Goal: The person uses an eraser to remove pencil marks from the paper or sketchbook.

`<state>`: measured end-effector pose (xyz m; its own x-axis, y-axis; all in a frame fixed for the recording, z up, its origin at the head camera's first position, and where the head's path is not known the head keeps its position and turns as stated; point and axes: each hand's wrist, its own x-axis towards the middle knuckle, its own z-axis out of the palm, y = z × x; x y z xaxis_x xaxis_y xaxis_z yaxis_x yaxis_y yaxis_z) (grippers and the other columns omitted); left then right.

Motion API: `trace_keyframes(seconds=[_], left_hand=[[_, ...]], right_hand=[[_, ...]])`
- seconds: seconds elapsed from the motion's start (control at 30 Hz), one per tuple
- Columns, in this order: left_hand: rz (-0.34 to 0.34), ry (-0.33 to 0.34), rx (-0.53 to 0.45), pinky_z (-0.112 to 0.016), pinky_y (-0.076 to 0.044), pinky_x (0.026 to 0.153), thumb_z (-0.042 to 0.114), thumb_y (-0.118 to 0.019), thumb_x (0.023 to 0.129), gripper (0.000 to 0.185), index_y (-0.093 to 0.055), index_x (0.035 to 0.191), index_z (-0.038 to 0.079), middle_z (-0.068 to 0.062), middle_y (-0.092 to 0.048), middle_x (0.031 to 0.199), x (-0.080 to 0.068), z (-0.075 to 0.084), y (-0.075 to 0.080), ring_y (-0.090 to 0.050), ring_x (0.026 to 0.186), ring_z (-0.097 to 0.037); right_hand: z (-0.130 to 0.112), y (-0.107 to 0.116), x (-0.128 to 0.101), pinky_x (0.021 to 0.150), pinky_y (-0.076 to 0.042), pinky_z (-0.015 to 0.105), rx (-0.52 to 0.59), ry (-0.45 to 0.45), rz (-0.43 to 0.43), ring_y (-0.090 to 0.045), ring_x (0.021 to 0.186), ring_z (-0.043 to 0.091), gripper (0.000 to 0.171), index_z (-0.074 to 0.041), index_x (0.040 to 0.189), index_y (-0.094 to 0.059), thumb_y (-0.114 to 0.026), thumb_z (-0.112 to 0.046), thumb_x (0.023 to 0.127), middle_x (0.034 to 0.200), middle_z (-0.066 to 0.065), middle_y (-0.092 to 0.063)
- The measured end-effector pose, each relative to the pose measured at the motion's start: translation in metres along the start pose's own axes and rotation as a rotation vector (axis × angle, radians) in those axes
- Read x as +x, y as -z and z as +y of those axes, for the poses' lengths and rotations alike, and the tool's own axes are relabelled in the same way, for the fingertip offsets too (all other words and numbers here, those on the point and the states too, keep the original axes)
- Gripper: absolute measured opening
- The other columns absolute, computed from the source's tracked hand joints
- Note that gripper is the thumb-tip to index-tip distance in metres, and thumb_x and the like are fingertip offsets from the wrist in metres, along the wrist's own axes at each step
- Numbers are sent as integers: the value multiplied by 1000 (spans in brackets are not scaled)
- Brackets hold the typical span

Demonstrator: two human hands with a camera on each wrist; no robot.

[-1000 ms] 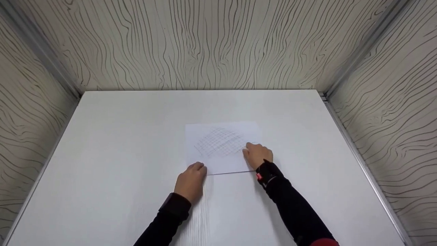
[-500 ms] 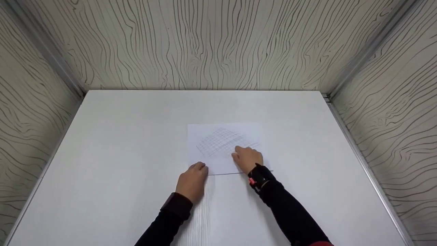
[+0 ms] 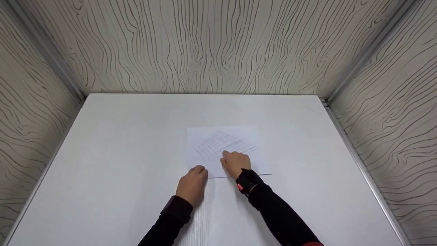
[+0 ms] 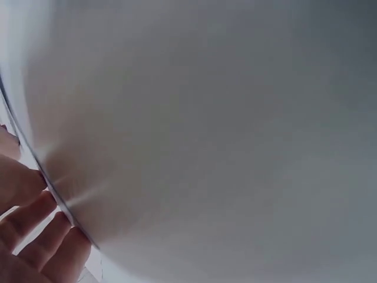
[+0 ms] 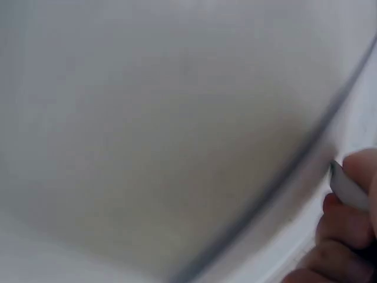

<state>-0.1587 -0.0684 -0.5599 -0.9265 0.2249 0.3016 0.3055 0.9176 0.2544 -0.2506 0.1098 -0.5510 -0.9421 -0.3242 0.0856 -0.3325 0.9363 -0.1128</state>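
Cross-hatched paper (image 3: 217, 142).
Its edge is being touched by the relaxed left hand (image 3: 192, 186), a pale object (image 5: 349, 192) being pinched by the right hand (image 3: 236, 164).

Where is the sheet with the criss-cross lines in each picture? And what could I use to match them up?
Head: the sheet lies just below and right of centre.
Left wrist: only parts of the sheet show, along the left edge, lower down.
Right wrist: part of the sheet shows at the right and lower right.
Shared landmark: the dark line along its near edge.
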Motion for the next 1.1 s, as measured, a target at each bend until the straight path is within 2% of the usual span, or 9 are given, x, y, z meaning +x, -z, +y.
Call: trace_keyframes(seconds=[0.1,0.2,0.3,0.4,0.6,0.67,0.9,1.0,1.1], left_hand=[[-7,10,19,-36,-60,68,-9,-64,79,27,-71,100,6,-7,-68,107,-1,-1,2,-67,99,-23],[-16,15,24,-36,-60,70,-10,-65,79,28,-71,101,6,-8,-68,109,0,-3,6,-67,103,-24],[-21,12,13,-35,-60,72,-10,-65,79,29,-71,102,6,-8,-67,111,0,-2,6,-67,104,-24],[-12,8,2,-35,-60,71,-11,-65,77,29,-71,101,5,-8,-67,110,-1,0,2,-67,103,-25],[31,0,15,-35,-59,63,-10,-67,75,26,-71,95,6,-7,-68,103,-1,2,-1,-68,96,-23],[37,0,22,-35,-59,61,-10,-67,76,25,-71,94,6,-6,-68,102,0,3,-1,-68,95,-23],[48,2,29,-34,-59,60,-10,-68,76,22,-71,91,7,-5,-67,97,3,4,-2,-68,91,-22],[38,12,13,-33,-59,62,-10,-67,76,23,-71,91,6,-6,-67,97,1,5,-3,-68,91,-22],[19,32,2,-33,-59,65,-10,-67,76,24,-71,93,6,-6,-67,99,-1,7,-3,-68,93,-22]], right_hand=[[14,1,-3,46,-42,37,12,-49,19,-52,52,22,30,-13,73,-51,-62,-32,93,58,5,-55],[40,9,-4,47,-37,35,44,-112,-5,-46,52,20,32,-14,71,-47,-60,-31,95,57,2,-48],[56,16,-3,48,-39,35,43,-166,-37,-45,53,20,31,-13,71,-49,-59,-29,95,59,3,-49],[49,16,-2,50,-42,38,19,-170,-29,-47,54,21,30,-12,72,-51,-60,-29,94,60,4,-52],[22,5,-1,47,-39,36,70,-46,16,-48,53,21,31,-12,72,-49,-59,-31,94,58,4,-51],[27,3,-2,46,-39,37,77,-58,14,-49,52,22,31,-12,72,-49,-59,-31,94,58,5,-52],[68,13,-8,50,-44,41,42,-206,-3,-54,55,26,29,-12,76,-53,-60,-33,95,63,9,-57],[62,15,-9,50,-45,41,7,-202,-6,-55,55,27,28,-10,76,-54,-61,-31,94,62,10,-58],[38,12,-6,49,-47,42,4,-124,17,-58,56,29,28,-9,77,-55,-61,-31,94,63,11,-60]])
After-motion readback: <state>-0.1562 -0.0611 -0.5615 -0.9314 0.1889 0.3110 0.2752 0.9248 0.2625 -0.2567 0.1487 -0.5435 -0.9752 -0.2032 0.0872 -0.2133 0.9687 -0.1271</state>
